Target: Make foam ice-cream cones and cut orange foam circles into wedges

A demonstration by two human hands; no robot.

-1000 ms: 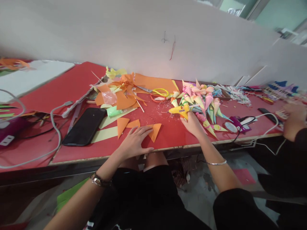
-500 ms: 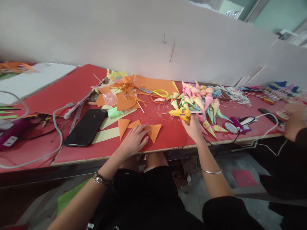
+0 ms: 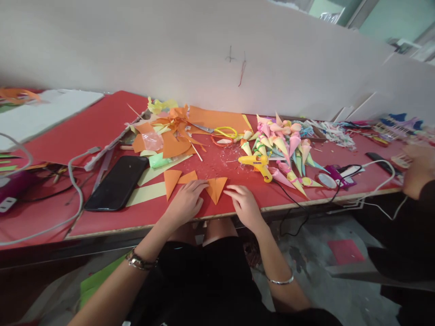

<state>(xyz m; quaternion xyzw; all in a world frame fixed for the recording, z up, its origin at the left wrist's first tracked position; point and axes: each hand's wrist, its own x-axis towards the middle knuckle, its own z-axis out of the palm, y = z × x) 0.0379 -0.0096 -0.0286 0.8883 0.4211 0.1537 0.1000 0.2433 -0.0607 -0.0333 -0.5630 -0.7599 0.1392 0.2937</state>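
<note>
A folded orange paper piece [image 3: 216, 189], pointed toward me, lies on the red table [image 3: 190, 215]. The fingertips of my left hand [image 3: 186, 199] rest at its left edge, fingers stretched out. My right hand [image 3: 245, 204] hovers at its right side, empty, with fingers apart. Two more orange paper pieces lie left of it, a folded cone shape [image 3: 171, 182] and a smaller scrap [image 3: 188, 177]. The yellow glue gun [image 3: 257, 164] lies on its side beyond my right hand, its nozzle pointing left and its cord running over the table edge.
Behind are scissors [image 3: 224, 132], orange paper scraps [image 3: 176, 144] and a heap of small pastel paper cones [image 3: 280, 142]. A black phone [image 3: 117, 183] and a white cable [image 3: 80, 190] lie to the left. At the far right, another person's arm [image 3: 419, 170] rests at the table.
My right hand has let go of the glue gun, which now lies on the table, and has moved left to the folded orange paper. My left hand stays nearly where it was.
</note>
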